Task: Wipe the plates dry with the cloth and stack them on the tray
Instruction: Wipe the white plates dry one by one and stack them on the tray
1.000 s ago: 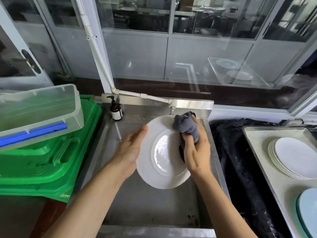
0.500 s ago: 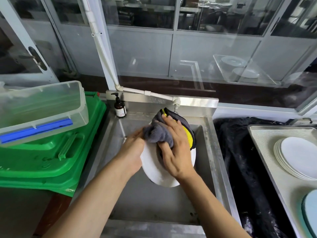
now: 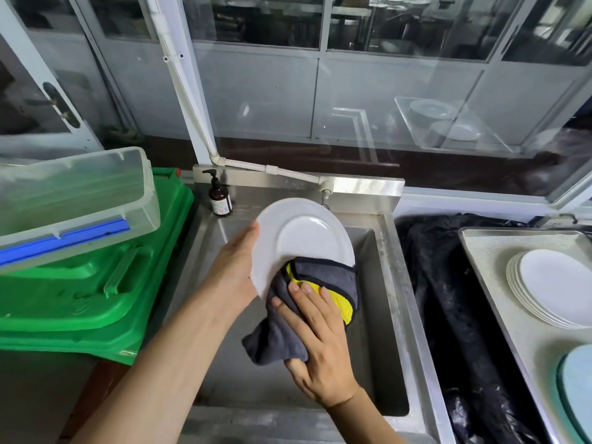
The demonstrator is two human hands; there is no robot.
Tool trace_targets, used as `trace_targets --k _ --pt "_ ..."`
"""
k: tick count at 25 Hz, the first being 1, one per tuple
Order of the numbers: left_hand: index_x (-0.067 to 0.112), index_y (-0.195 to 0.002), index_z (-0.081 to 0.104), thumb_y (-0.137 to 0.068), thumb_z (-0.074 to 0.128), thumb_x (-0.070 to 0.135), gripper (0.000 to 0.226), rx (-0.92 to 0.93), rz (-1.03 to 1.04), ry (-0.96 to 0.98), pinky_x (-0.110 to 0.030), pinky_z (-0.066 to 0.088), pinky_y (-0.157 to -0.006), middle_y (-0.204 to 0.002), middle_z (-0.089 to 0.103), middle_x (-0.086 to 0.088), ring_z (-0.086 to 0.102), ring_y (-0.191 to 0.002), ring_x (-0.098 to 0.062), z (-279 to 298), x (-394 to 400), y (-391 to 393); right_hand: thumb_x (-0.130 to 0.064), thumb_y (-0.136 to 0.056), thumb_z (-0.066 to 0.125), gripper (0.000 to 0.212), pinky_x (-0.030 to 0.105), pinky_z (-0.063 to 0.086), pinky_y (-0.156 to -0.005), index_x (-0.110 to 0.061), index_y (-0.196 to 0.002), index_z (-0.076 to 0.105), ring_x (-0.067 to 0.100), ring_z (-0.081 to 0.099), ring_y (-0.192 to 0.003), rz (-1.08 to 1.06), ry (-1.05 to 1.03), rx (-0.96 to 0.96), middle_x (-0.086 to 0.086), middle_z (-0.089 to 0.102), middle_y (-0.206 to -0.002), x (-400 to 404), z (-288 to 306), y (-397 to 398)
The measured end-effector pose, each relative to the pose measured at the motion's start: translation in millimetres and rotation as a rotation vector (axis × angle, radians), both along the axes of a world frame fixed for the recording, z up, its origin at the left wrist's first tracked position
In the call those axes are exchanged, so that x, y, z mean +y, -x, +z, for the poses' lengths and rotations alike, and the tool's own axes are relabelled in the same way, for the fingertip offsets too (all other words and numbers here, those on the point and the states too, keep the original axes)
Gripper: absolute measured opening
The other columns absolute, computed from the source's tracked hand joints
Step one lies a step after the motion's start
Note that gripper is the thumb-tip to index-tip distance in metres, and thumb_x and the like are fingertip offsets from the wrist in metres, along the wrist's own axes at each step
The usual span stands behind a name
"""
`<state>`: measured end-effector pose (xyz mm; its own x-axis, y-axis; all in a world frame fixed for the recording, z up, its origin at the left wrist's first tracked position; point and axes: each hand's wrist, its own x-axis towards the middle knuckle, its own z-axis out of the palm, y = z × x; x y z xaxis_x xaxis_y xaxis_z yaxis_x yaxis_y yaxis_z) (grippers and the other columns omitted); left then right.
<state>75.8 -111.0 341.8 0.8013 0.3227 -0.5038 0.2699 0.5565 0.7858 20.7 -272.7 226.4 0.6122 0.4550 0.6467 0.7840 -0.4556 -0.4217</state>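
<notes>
Right hand point(image 3: 320, 344) nearest, fingers spread flat on the grey-and-yellow cloth point(image 3: 307, 309), thumb under its hanging edge, pressing it to the lower rim of the white plate point(image 3: 302, 240). Left hand point(image 3: 234, 277) holds the plate's left edge, grip narrow, fingers behind it. Plate tilted upright over the steel sink point(image 3: 389, 315). Right: tray point(image 3: 499, 251) with a stack of white plates point(image 3: 551, 285). Left: green crates point(image 3: 96, 283), clear tub point(image 3: 73, 200) on top. Soap bottle point(image 3: 219, 198) at the sink's back corner.
</notes>
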Motion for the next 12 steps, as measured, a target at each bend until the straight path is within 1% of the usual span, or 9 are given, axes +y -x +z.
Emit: trace_targets --k 1,2,4,5,6,8,9,10,12 --pt "0.011 -0.127 0.063 -0.101 0.055 0.037 0.039 -0.008 0.002 -0.017 -0.047 0.053 -0.097 -0.121 0.070 -0.017 0.066 -0.113 -0.034 0.6 0.0 -1.4 -0.047 -0.106 0.038 0.057 0.053 0.021 -0.126 -0.022 -0.157 0.043 0.029 0.032 -0.154 -0.046 -0.018 0.009 0.003 0.032 -0.167 -6.3 -6.5 -0.6" --pt "0.012 -0.127 0.064 -0.101 0.055 0.037 0.037 -0.017 0.019 -0.035 -0.044 0.054 -0.094 -0.119 0.071 -0.014 0.067 -0.111 -0.032 1.4 1.6 -2.9 -0.048 -0.106 0.035 0.058 0.053 0.018 -0.126 -0.021 -0.158 0.041 0.029 0.029 -0.155 -0.098 -0.069 0.051 0.003 0.030 -0.168 -11.1 -10.6 -3.1" --pt "0.019 -0.116 0.069 -0.100 0.059 0.035 0.025 -0.025 0.052 -0.041 -0.037 0.057 -0.080 -0.107 0.076 -0.006 0.071 -0.096 -0.025 3.0 5.8 -4.2 -0.044 -0.105 0.038 0.059 0.050 0.014 -0.128 -0.020 -0.159 0.039 0.028 0.023 -0.157 -0.199 -0.261 0.200 0.003 0.026 -0.170 -14.2 -11.0 -12.9" --pt "0.022 -0.109 0.069 -0.099 0.060 0.035 0.019 -0.027 0.032 -0.045 -0.036 0.057 -0.076 -0.102 0.077 -0.003 0.072 -0.091 -0.023 4.2 7.9 -2.7 -0.040 -0.104 0.041 0.059 0.048 0.016 -0.129 -0.021 -0.159 0.038 0.025 0.022 -0.158 -0.243 -0.382 0.296 0.001 0.026 -0.170 -13.9 -8.7 -19.3" --pt "0.024 -0.107 0.069 -0.100 0.059 0.036 0.017 -0.029 -0.002 -0.053 -0.036 0.058 -0.076 -0.101 0.077 -0.002 0.073 -0.089 -0.021 4.5 9.5 -0.3 -0.038 -0.103 0.043 0.059 0.047 0.020 -0.128 -0.025 -0.160 0.037 0.020 0.023 -0.158 -0.280 -0.505 0.399 -0.003 0.029 -0.169 -13.9 -4.8 -27.2" --pt "0.024 -0.113 0.069 -0.100 0.058 0.037 0.021 -0.032 -0.070 -0.079 -0.040 0.058 -0.085 -0.105 0.077 -0.002 0.074 -0.094 -0.021 2.8 11.9 5.0 -0.042 -0.101 0.047 0.057 0.046 0.029 -0.125 -0.034 -0.157 0.039 0.007 0.031 -0.153 -0.346 -0.664 0.574 -0.013 0.037 -0.164 -15.9 7.9 -47.2" --pt "0.022 -0.117 0.069 -0.100 0.057 0.037 0.026 -0.044 -0.102 -0.099 -0.042 0.057 -0.090 -0.108 0.077 -0.002 0.073 -0.098 -0.022 0.7 11.6 6.8 -0.044 -0.100 0.048 0.056 0.046 0.031 -0.124 -0.037 -0.155 0.041 0.002 0.034 -0.150 -0.369 -0.664 0.610 -0.016 0.040 -0.162 -18.0 15.4 -56.6" --pt "0.020 -0.118 0.070 -0.100 0.058 0.037 0.028 -0.052 -0.125 -0.119 -0.042 0.056 -0.092 -0.108 0.077 -0.002 0.072 -0.101 -0.023 -1.2 10.0 8.9 -0.044 -0.100 0.049 0.054 0.044 0.032 -0.124 -0.039 -0.154 0.042 0.000 0.036 -0.148 -0.372 -0.615 0.603 -0.017 0.042 -0.160 -19.8 24.4 -65.3" --pt "0.020 -0.103 0.075 -0.097 0.063 0.035 0.020 -0.047 -0.142 -0.153 -0.040 0.056 -0.092 -0.099 0.079 0.000 0.072 -0.099 -0.022 -5.8 3.1 11.2 -0.038 -0.102 0.051 0.052 0.043 0.032 -0.124 -0.037 -0.154 0.042 0.003 0.037 -0.149 -0.289 -0.445 0.481 -0.014 0.044 -0.160 -19.7 45.8 -78.0"
